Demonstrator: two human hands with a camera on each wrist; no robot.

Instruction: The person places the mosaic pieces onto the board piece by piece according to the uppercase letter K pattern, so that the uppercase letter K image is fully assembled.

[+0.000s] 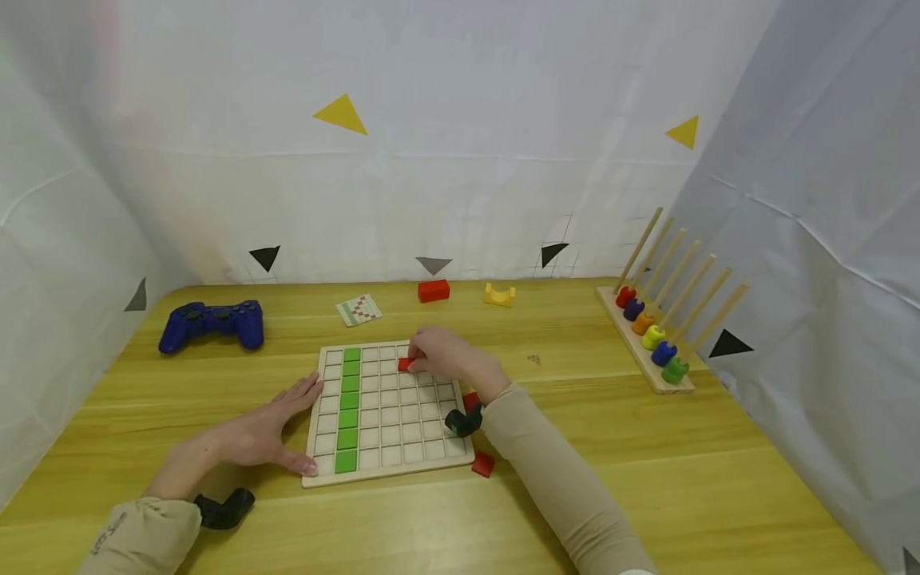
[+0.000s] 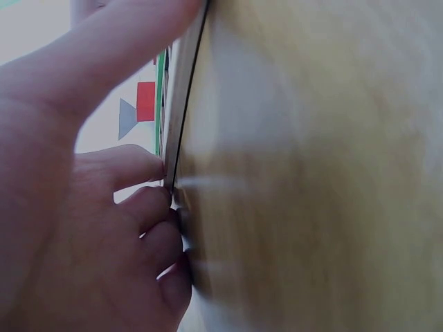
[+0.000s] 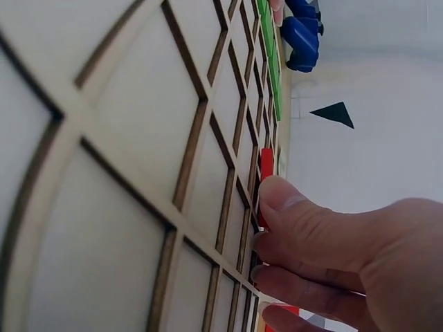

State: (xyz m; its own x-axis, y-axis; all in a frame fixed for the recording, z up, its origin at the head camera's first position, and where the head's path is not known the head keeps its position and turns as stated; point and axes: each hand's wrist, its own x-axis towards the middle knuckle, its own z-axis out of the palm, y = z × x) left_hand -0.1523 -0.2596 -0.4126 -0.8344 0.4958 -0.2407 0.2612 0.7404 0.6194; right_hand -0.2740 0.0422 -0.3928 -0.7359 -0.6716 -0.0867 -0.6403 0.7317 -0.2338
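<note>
A wooden grid board (image 1: pixel 390 417) lies flat on the table, with several green tiles (image 1: pixel 348 418) filling its second column from the left. At the board's far side my right hand (image 1: pixel 442 353) pinches a red square tile (image 1: pixel 404 365) between thumb and fingers. The right wrist view shows this red tile (image 3: pixel 267 162) low over the grid, partly behind the thumb. My left hand (image 1: pixel 262 435) is spread along the board's left edge, its thumb at the near corner and its fingertips farther up the side. Two more red tiles (image 1: pixel 483 464) lie just right of the board.
Behind the board lie a pattern card (image 1: pixel 359 310), a red block (image 1: pixel 434 291) and a yellow arch piece (image 1: pixel 499 295). A blue game controller (image 1: pixel 212 326) sits at the back left. On the right stands a wooden peg stand (image 1: pixel 642 359) with colored rings.
</note>
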